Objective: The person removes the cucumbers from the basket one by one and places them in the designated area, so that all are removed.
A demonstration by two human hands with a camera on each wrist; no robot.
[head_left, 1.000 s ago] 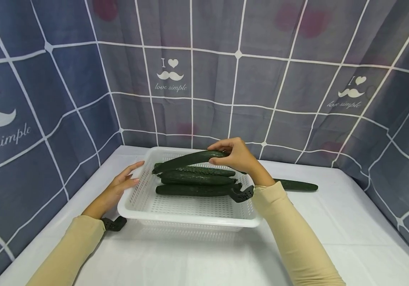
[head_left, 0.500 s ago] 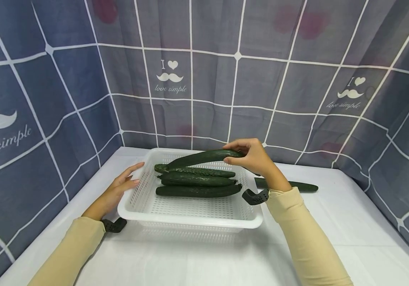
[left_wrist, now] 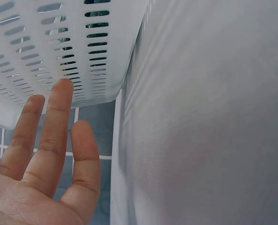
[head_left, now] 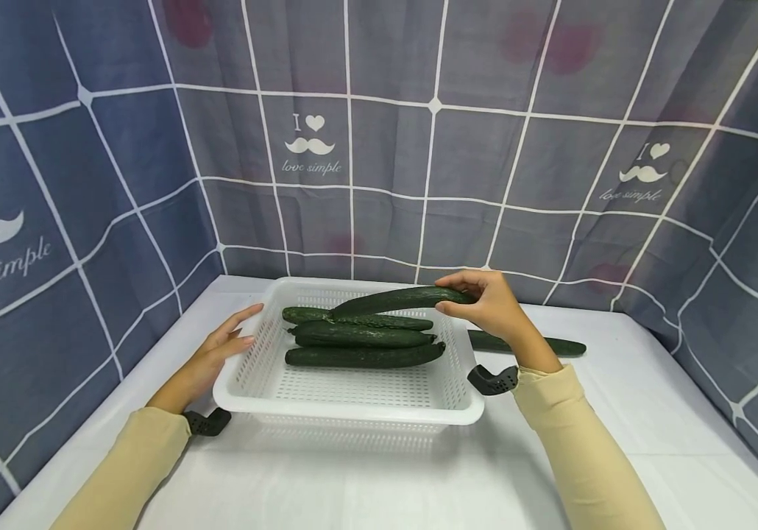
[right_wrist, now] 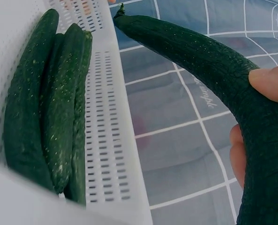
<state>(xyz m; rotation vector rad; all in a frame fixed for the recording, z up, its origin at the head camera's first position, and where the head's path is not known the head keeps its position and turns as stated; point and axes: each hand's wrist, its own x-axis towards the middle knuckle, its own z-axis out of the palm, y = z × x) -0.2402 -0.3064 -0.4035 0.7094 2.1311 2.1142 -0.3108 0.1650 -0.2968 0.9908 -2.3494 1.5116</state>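
Note:
My right hand (head_left: 494, 313) pinches a dark green cucumber (head_left: 388, 299) near its right end, thumb on one side and fingers on the other. This curved cucumber is held over the back of a white perforated plastic basket (head_left: 352, 407), its far end reaching left. In the right wrist view the held cucumber (right_wrist: 190, 56) ends in a small stem. Three more cucumbers (head_left: 366, 358) lie side by side in the basket. My left hand (head_left: 210, 357) is at the basket's left rim with fingers extended; in the left wrist view its fingers (left_wrist: 49, 136) spread by the slotted wall.
Another cucumber (head_left: 561, 346) lies on the white table (head_left: 617, 412) to the right of the basket, partly behind my right wrist. A grey-blue curtain (head_left: 392, 147) with white lines hangs behind and along both sides. Black wrist devices (head_left: 493, 380) sit at both cuffs.
My right hand has moved to the right and slightly down with the cucumber, whose left end has slid across above the others. The left hand stays at the basket's rim.

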